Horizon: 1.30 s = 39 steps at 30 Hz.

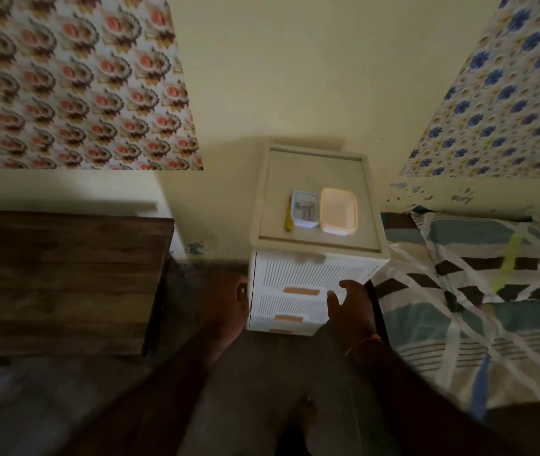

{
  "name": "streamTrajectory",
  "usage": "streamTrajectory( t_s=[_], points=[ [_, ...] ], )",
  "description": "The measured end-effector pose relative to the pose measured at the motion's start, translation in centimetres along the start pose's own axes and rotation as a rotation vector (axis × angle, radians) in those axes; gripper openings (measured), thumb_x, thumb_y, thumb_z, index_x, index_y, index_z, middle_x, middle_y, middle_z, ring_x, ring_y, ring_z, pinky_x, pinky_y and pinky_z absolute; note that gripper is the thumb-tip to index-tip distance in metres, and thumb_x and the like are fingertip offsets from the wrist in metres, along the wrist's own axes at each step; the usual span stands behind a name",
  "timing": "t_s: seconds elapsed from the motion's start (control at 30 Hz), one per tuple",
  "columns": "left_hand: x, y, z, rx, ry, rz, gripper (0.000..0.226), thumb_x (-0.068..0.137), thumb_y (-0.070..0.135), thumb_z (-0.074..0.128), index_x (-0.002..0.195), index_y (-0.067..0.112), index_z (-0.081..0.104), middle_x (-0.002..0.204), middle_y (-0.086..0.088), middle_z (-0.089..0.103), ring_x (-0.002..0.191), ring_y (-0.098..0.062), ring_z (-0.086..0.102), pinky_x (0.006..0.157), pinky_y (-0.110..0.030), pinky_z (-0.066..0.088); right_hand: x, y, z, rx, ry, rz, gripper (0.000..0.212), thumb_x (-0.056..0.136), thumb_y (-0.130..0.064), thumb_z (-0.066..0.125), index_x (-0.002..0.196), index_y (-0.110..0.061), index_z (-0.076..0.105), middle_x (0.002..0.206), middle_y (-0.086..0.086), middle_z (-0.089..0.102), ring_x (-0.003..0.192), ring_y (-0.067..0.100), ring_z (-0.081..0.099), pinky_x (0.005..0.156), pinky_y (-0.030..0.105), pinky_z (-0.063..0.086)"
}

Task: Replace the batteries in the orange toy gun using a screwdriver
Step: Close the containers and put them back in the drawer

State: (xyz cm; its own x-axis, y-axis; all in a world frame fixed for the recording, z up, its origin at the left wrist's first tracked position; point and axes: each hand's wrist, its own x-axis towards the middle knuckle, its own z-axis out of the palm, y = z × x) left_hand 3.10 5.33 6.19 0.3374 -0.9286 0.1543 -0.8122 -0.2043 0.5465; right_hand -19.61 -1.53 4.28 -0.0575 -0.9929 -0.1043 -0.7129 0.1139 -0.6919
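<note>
A white plastic drawer unit (314, 278) with orange handles stands against the wall. On its top lie a yellow-handled screwdriver (288, 218), a small blue-lidded box (305, 209) and an open pale orange tub (338, 214). My left hand (229, 304) is at the unit's left front edge, thumb near the corner. My right hand (349, 307) reaches toward the right side of the drawer fronts, fingers spread and holding nothing. No orange toy gun or batteries show in view.
A dark wooden table (61, 278) stands to the left. A bed with a striped sheet (479, 301) lies to the right, close to the unit. Patterned wall panels hang above. My bare foot (308, 419) is on the grey floor below.
</note>
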Motion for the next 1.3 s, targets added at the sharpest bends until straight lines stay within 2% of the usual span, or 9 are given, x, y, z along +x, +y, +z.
streamTrajectory(
  t_s=[0.1,0.23,0.37,0.5,0.7,0.87,0.97,1.1,1.3],
  points=[
    [-1.8,-1.2,0.5,0.007,-0.064,-0.015,0.025,0.095,0.018,0.058,0.119,0.016,0.064,0.122,-0.003,0.065,0.111,-0.014,0.061,0.093,-0.017,0.038,-3.2,1.3,1.3,-0.068,-0.113,0.077,0.041,0.09,-0.025,0.06,0.127,-0.007,0.053,0.129,0.013,0.055,0.118,0.027,0.053,0.099,0.038,0.044],
    [-2.3,-1.5,1.9,0.03,-0.16,-0.001,0.029,0.096,0.018,0.054,0.124,0.02,0.061,0.128,-0.002,0.062,0.117,-0.014,0.057,0.102,-0.027,0.044,-4.2,1.8,1.8,-0.207,-0.268,0.103,0.042,0.092,-0.026,0.049,0.131,-0.01,0.049,0.129,0.012,0.053,0.117,0.028,0.052,0.098,0.038,0.044],
    [-1.7,-0.7,3.6,0.028,-0.233,-0.003,0.032,0.096,0.018,0.055,0.127,0.024,0.057,0.135,0.0,0.056,0.124,-0.014,0.052,0.102,-0.031,0.048,-3.8,2.1,2.4,-0.136,-0.263,0.043,0.04,0.092,-0.024,0.056,0.13,-0.012,0.05,0.132,0.008,0.054,0.12,0.023,0.053,0.1,0.032,0.044],
    [-1.1,0.4,6.2,0.082,-0.329,0.064,0.042,0.097,0.015,0.054,0.138,0.018,0.051,0.144,-0.002,0.048,0.131,-0.018,0.046,0.107,-0.031,0.044,-1.6,2.7,3.6,-0.171,-0.29,-0.043,0.043,0.092,-0.026,0.058,0.133,-0.014,0.049,0.136,0.005,0.052,0.125,0.019,0.049,0.102,0.03,0.04],
    [-0.3,0.5,10.4,0.161,-0.508,0.039,0.056,0.097,0.019,0.052,0.149,0.017,0.033,0.148,-0.004,0.042,0.131,-0.024,0.043,0.107,-0.039,0.043,3.8,5.6,7.8,-0.494,-0.565,-0.155,0.069,0.091,-0.034,0.056,0.149,-0.012,0.026,0.157,0.009,0.023,0.141,0.03,0.027,0.115,0.039,0.026],
    [0.1,-0.7,12.4,0.234,-0.598,0.047,0.065,0.097,0.024,0.049,0.154,0.018,0.019,0.155,-0.002,0.03,0.133,-0.025,0.039,0.106,-0.044,0.041,7.4,7.0,11.5,-0.544,-0.713,-0.123,0.086,0.088,-0.029,0.061,0.153,-0.014,0.006,0.162,0.006,0.005,0.142,0.033,0.023,0.113,0.045,0.031],
    [1.3,-1.3,13.2,0.262,-0.616,0.038,0.067,0.098,0.026,0.049,0.155,0.017,0.016,0.16,-0.003,0.023,0.14,-0.026,0.032,0.112,-0.045,0.034,8.8,6.7,13.2,-0.529,-0.713,-0.142,0.088,0.087,-0.021,0.062,0.153,-0.013,0.005,0.161,0.008,0.004,0.138,0.035,0.032,0.109,0.043,0.038],
    [2.0,-1.8,14.5,0.245,-0.64,-0.014,0.067,0.098,0.03,0.049,0.155,0.017,0.016,0.159,-0.004,0.022,0.141,-0.026,0.03,0.114,-0.045,0.032,9.5,7.3,14.7,-0.564,-0.672,-0.2,0.076,0.086,-0.018,0.058,0.15,-0.016,0.016,0.156,0.01,0.014,0.125,0.036,0.044,0.096,0.045,0.048],
    [0.8,-1.9,15.5,0.257,-0.593,0.017,0.065,0.097,0.029,0.05,0.154,0.016,0.021,0.154,-0.006,0.032,0.134,-0.026,0.039,0.109,-0.044,0.038,7.7,8.1,14.7,-0.669,-0.547,-0.287,0.059,0.09,-0.016,0.051,0.143,-0.008,0.029,0.148,0.018,0.03,0.128,0.038,0.039,0.094,0.047,0.045]
  ],
)
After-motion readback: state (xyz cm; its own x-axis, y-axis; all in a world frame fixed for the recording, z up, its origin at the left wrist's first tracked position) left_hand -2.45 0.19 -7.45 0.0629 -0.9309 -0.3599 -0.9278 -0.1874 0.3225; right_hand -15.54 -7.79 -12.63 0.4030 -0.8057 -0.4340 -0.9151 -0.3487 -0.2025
